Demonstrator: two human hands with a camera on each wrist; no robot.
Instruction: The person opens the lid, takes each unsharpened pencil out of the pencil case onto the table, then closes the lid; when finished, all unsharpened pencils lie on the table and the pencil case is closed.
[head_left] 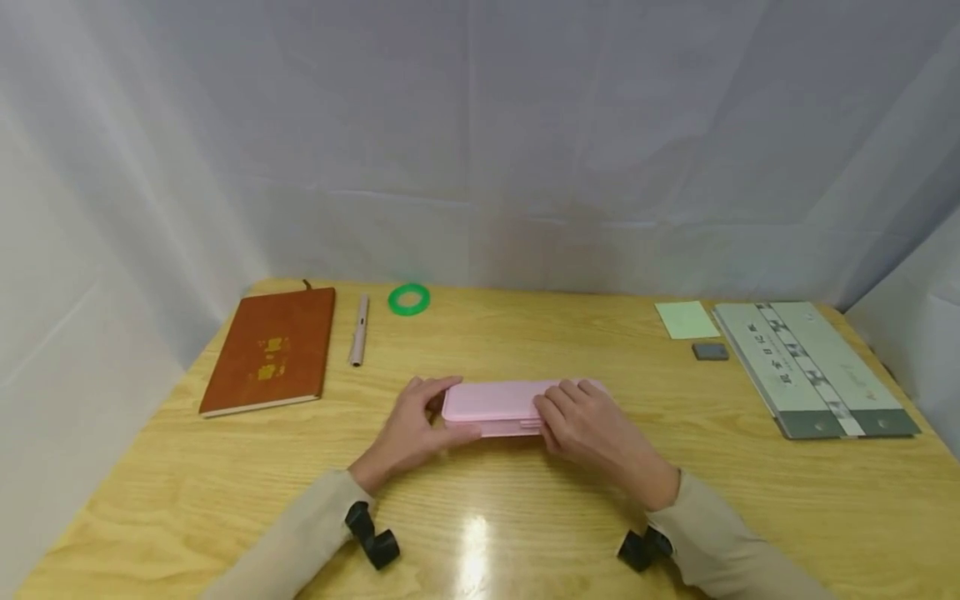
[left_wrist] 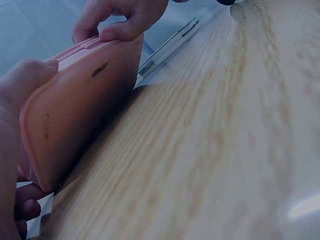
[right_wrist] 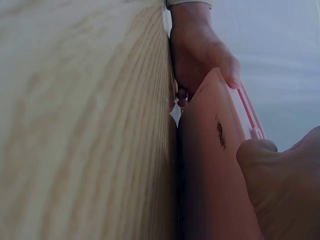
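Note:
A pink pencil case [head_left: 491,402] is in front of me between both hands, its lid down. My left hand [head_left: 412,427] grips its left end, thumb along the front side and fingers around the far side. At the front, near a small clasp [head_left: 529,423], my right hand [head_left: 588,421] holds the case with curled fingers over the lid and the thumb below. Both wrist views show dark smudges on the case's side [left_wrist: 85,100] facing me, close above the tabletop. The right fingertips are partly hidden in the head view.
On the left lie a brown notebook [head_left: 273,350], a pen [head_left: 360,329] and a green tape ring [head_left: 408,299]. To the right are pale green sticky notes [head_left: 686,320], a small grey block [head_left: 710,352] and a grey-green folder [head_left: 813,367]. A white curtain [head_left: 480,167] hangs behind the table.

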